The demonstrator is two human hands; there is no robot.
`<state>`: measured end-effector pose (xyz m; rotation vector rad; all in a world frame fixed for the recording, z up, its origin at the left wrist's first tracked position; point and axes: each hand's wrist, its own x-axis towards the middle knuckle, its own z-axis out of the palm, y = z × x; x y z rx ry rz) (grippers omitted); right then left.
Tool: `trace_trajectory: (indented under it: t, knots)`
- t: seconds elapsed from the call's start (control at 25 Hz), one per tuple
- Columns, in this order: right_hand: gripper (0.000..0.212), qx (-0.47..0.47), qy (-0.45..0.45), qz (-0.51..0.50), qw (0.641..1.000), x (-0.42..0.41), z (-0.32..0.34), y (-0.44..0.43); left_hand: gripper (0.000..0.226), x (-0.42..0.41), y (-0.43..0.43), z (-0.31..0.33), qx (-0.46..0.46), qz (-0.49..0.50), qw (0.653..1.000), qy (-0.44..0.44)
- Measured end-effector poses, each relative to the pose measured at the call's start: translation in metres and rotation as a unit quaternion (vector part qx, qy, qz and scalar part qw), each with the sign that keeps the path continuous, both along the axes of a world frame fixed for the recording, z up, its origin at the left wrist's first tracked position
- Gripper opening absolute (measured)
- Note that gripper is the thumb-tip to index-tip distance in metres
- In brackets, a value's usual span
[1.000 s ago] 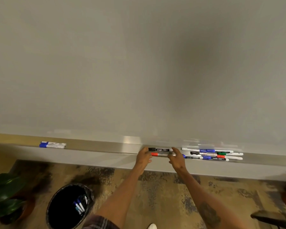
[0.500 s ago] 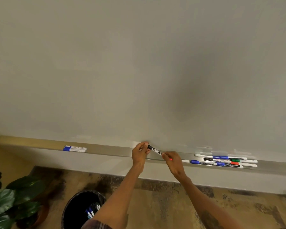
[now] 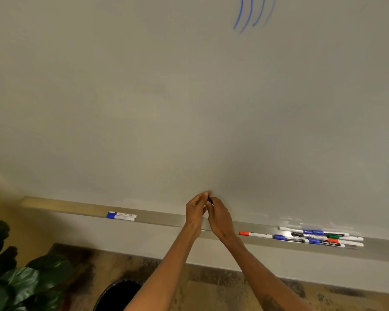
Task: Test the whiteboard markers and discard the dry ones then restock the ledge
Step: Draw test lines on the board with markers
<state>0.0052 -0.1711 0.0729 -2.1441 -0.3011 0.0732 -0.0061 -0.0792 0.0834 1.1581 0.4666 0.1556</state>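
Honestly, your left hand [image 3: 194,213] and right hand [image 3: 221,219] both pinch the black marker [image 3: 209,200] with curled fingers [image 3: 202,195]; which way it points is hidden.

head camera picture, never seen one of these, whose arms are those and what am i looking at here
There is no machine here. A person wears one wide-angle camera on the head, looking forward and down, so the two bare arms are the wearer's own. The left hand and right hand meet in front of a whiteboard, and their fingers pinch a dark marker between them. Most of it is hidden, so I cannot tell whether its cap is on. Below runs a metal ledge. On it lie two blue-capped markers to the left, one red-capped marker just right of the hands, and a cluster of markers further right. Blue strokes show at the top of the board. On the floor stand a black bin and a leafy plant.
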Motion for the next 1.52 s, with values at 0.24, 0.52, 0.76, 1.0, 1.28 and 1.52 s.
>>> trace_trajectory:
  t: [0.24, 0.52, 0.76, 1.0, 1.28, 1.52]
  knots:
    - [0.034, -0.044, -0.082, -0.028, 0.995, -0.006, 0.046, 0.021, 0.021, 0.001, 0.016, 0.046, -0.057, -0.032, 0.997, -0.044]
    - [0.037, -0.063, -0.119, -0.044, 0.99, -0.011, 0.074, 0.022, 0.019, 0.0, 0.025, 0.08, -0.077, -0.022, 0.994, -0.078]
    - [0.023, 0.094, -0.215, -0.055, 0.97, -0.003, 0.11, 0.013, 0.029, 0.007, 0.033, 0.142, -0.016, 0.0, 0.982, -0.191]
    - [0.038, 0.268, -0.264, -0.064, 0.925, 0.015, 0.23, -0.008, 0.024, 0.016, 0.029, 0.229, 0.084, 0.053, 0.945, -0.31]
    - [0.023, 0.548, -0.166, 0.006, 0.82, 0.031, 0.343, -0.045, 0.018, 0.032, 0.019, 0.305, 0.243, 0.143, 0.855, -0.435]
    - [0.033, 0.554, -0.198, 0.026, 0.808, 0.041, 0.373, -0.061, 0.024, 0.068, 0.03, 0.36, 0.338, 0.16, 0.774, -0.511]
